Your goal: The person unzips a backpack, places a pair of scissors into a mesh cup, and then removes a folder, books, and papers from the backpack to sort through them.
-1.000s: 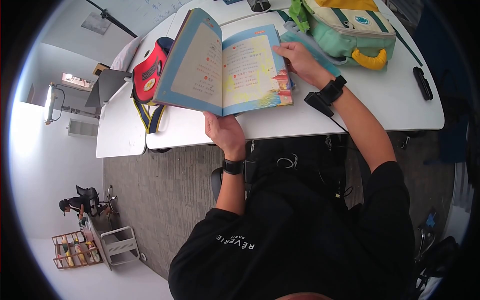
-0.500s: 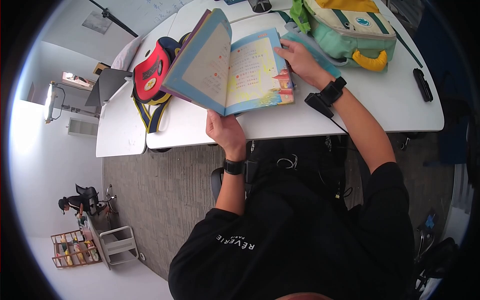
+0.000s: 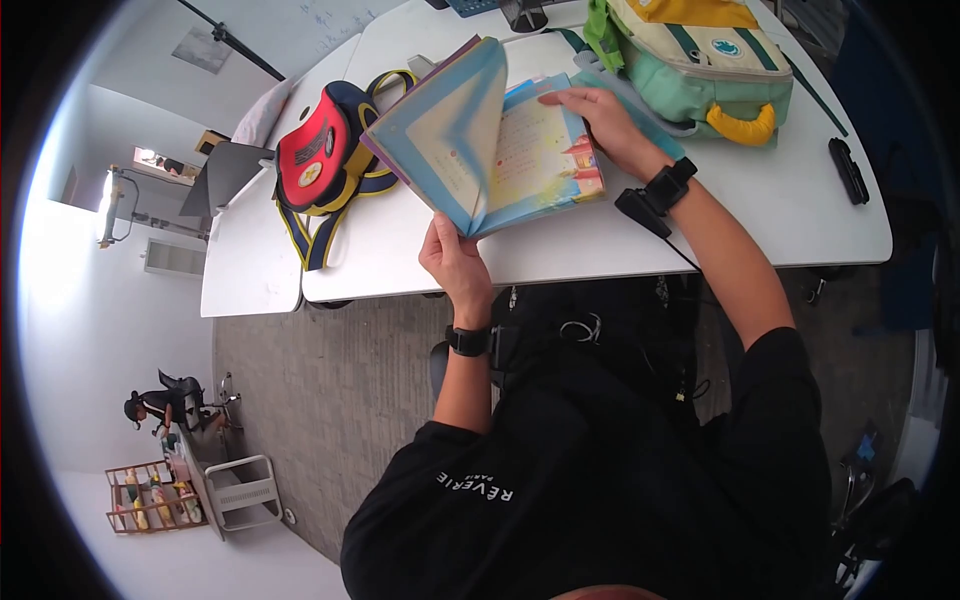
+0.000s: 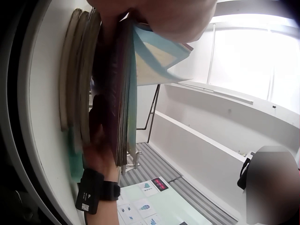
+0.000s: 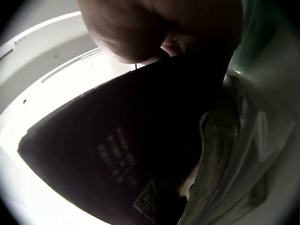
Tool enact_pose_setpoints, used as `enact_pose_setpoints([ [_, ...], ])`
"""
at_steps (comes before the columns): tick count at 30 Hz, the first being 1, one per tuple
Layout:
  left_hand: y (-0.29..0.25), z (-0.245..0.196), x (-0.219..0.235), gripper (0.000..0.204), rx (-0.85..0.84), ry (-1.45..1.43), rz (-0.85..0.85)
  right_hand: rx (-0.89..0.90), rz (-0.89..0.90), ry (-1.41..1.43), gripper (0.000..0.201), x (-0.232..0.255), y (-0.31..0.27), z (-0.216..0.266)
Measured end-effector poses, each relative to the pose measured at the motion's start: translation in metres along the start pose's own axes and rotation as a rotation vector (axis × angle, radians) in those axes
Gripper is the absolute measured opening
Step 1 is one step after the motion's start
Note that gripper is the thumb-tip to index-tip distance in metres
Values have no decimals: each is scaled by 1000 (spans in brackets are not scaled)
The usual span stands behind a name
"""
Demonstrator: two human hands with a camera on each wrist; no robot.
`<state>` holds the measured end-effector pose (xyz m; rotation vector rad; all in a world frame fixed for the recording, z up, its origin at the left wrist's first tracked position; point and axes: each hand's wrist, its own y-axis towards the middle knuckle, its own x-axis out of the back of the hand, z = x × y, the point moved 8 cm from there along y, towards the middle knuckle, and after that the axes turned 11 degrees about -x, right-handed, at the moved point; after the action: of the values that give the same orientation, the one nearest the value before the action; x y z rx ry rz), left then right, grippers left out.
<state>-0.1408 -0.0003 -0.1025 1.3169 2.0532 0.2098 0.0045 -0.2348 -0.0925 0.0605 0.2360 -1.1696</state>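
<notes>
An open book (image 3: 545,150) with blue-bordered, illustrated pages is tilted up above the table in the head view. The left hand (image 3: 455,262) grips its lower edge near the spine, thumb on the page side. At the book's right edge the right hand (image 3: 605,125) holds it, thumb on the page and the other fingers mostly hidden behind. A leaf (image 3: 455,115) stands bent on the left side. In the left wrist view the book's page edges (image 4: 125,108) appear beside the left hand (image 4: 173,16). The right wrist view shows the dark cover (image 5: 117,140) below the right hand (image 5: 164,26).
On the white table (image 3: 400,262) lie a red and navy bag (image 3: 318,155) at left, a green and cream backpack (image 3: 700,60) at upper right and a black case (image 3: 847,170) at far right. Stacked books (image 4: 79,70) show beside the book. Another person (image 3: 160,405) is in the background.
The book's left side has swung rightward and a leaf there has bent upward. The left hand has shifted slightly right; the right hand stays at the right edge.
</notes>
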Motion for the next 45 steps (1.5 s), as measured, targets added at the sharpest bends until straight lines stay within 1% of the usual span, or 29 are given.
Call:
enact_pose_setpoints([
  [1,1,1,1,34,3,5,12,3,1,2,38,1,3,-3],
  [3,0,-4,-5,34,3,4,-17,-3,51,236,42,6,14,-13],
  [4,-1,-5,-6,35,7,2,-49,-41,47,276,43,11,18,-20],
  [8,-1,-5,-5,35,-11,-5,-36,-43,45,283,39,4,5,-8],
  [10,-1,-5,-4,35,-21,-7,-16,-22,18,158,35,9,7,-10],
  [11,-1,-3,-2,35,-20,-7,-15,-22,16,159,35,7,5,-7],
  [13,-1,-1,1,34,-33,-21,-10,12,-34,-4,37,5,0,-1],
  [14,-1,-1,1,34,-32,-21,-8,12,-36,-3,37,2,-2,0],
  [16,-2,0,4,33,-37,-42,-58,60,-73,-50,51,0,-6,6],
  [17,-2,-2,0,33,-35,-42,-55,60,-76,-49,51,1,-4,4],
  [19,-3,-8,-5,33,-59,-74,-96,70,-50,-18,58,-1,-1,1],
  [23,-2,-10,-2,33,-92,-84,-90,67,-16,-52,58,-3,-2,2],
  [25,-1,-8,0,33,-129,-88,-13,75,-33,-48,57,-3,-3,3],
  [37,-4,-12,-1,33,-140,-98,-57,95,2,-47,58,-5,-3,4],
  [45,-5,-14,-4,33,-137,-108,-53,99,-8,-31,59,-6,-5,7],
])
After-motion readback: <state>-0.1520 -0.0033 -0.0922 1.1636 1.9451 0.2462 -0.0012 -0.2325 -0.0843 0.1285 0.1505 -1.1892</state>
